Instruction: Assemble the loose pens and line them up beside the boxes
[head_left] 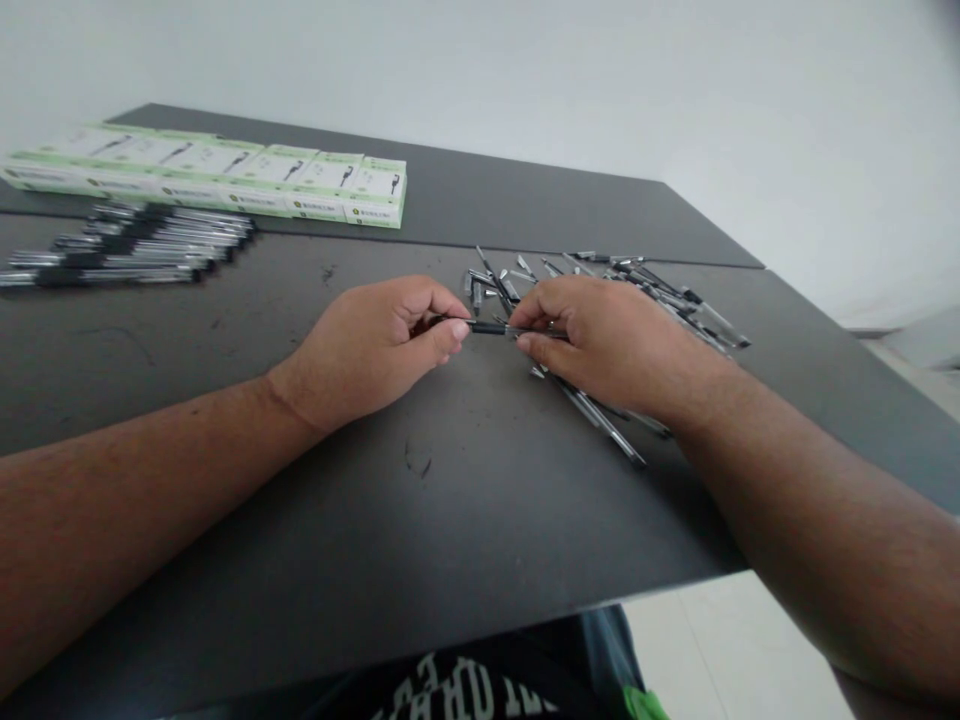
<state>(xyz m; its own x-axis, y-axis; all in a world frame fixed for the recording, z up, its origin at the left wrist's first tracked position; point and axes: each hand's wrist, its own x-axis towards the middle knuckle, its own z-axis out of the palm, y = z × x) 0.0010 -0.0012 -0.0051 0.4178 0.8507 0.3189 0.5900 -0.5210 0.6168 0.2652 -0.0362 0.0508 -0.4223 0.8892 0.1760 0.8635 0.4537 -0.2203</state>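
Both hands meet above the middle of the dark table, joined by one pen (489, 328) with a black grip and clear barrel, held level. My left hand (390, 335) pinches its left end between thumb and forefinger; that end is mostly hidden by the fingers. Its right end is gripped by my right hand (600, 340), thumb below and fingertips on top. Beneath and beyond the right hand lies a loose heap of pens and pen parts (607, 425), partly covered by that hand. Small clear caps (478, 292) lie just behind the held pen.
White-and-green boxes (375, 190) with pen pictures stand in a row at the back left. In front of them lies a stack of pens with black grips (150, 245). The grey table (360, 540) has its near edge close to my body; a pale wall rises behind.
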